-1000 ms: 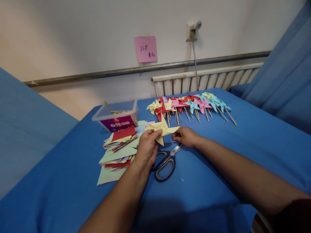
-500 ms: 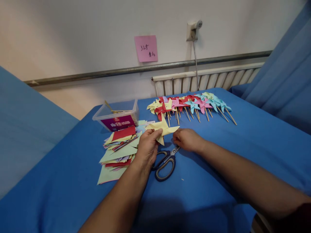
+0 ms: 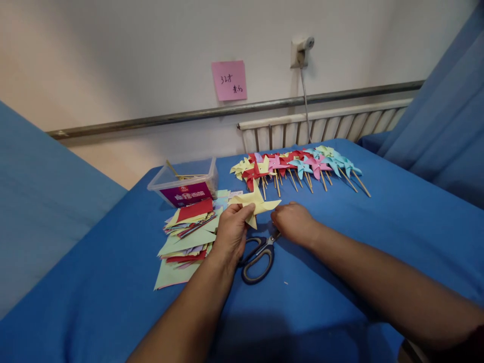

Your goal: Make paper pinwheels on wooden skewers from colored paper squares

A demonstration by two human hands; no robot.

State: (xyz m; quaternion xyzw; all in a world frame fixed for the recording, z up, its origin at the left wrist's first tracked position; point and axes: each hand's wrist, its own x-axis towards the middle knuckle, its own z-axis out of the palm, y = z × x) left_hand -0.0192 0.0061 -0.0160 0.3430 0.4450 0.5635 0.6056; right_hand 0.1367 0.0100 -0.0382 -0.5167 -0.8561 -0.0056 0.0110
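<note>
Since a second ago the right hand (image 3: 293, 222) has slid a little lower and nearer the scissors (image 3: 260, 253), its knuckles now toward the camera; the left hand (image 3: 231, 233) keeps its hold on the yellow paper pinwheel (image 3: 254, 202), and the whole scene sits slightly lower in view.

Taking the scissors as the landmark: far to their left lies a loose pile of coloured paper squares (image 3: 185, 237). Behind that pile, up and left of the scissors, stands a clear plastic box (image 3: 185, 181) with thin sticks inside, hard to make out through the wall. The left hand, just left of the scissors and covering part of one handle loop, pinches the pinwheel's lower edge between thumb and fingers. The pinwheel hangs just above the scissors. The right hand rests over the blade tips, hiding them; its fingers curl under, so whether they grip anything cannot be told. Well behind the scissors runs a row of finished pinwheels on sticks (image 3: 298, 164).
</note>
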